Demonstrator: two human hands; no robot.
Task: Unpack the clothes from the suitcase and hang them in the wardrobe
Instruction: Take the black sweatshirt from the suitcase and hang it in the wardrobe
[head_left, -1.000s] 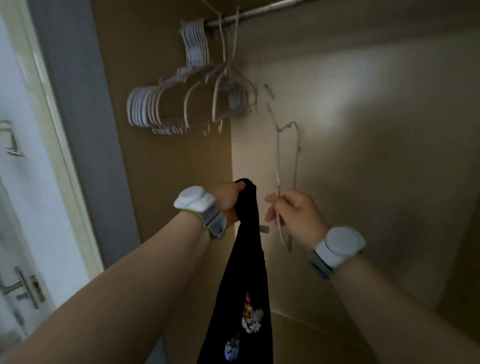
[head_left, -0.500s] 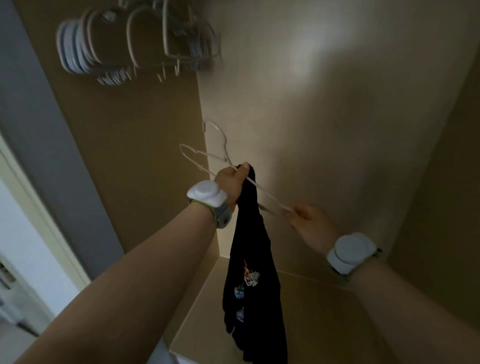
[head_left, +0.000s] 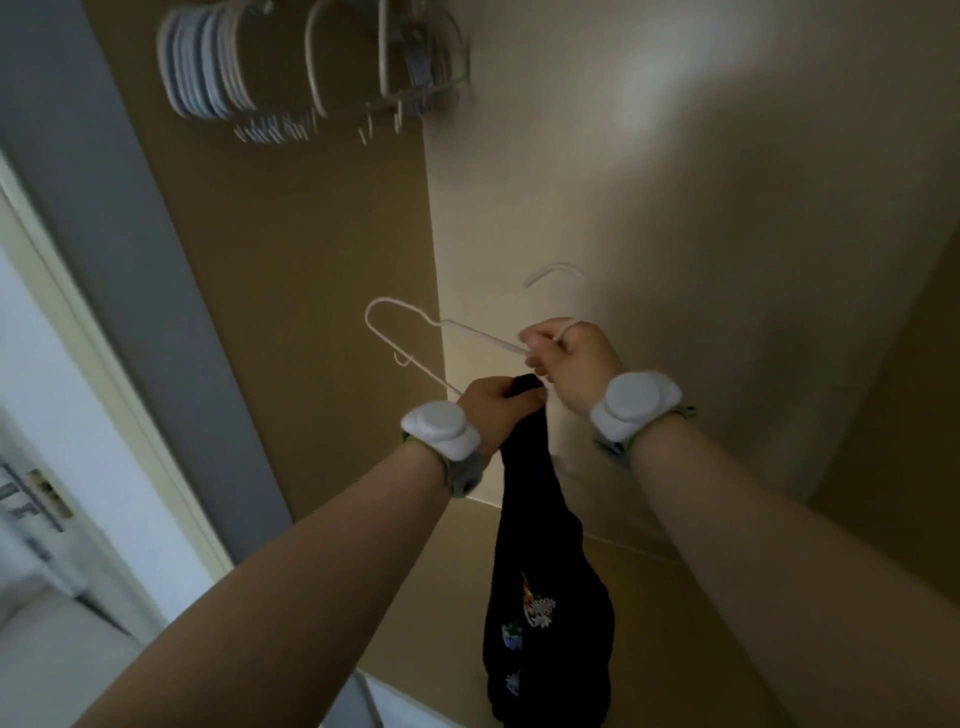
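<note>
Hanging limp in the wardrobe (head_left: 701, 249), the soft garment (head_left: 540, 566) is gripped at its bunched top, probably the collar, by the left hand (head_left: 496, 410), the wire hanger (head_left: 470, 332) pinched by the right hand (head_left: 574, 364).

No text, label, brand, number or sign can be read anywhere. The dark garment (head_left: 540, 519) carries small coloured and white printed motifs (head_left: 537, 605) on its lower half. They are too blurred to tell whether any of them holds letters.
</note>
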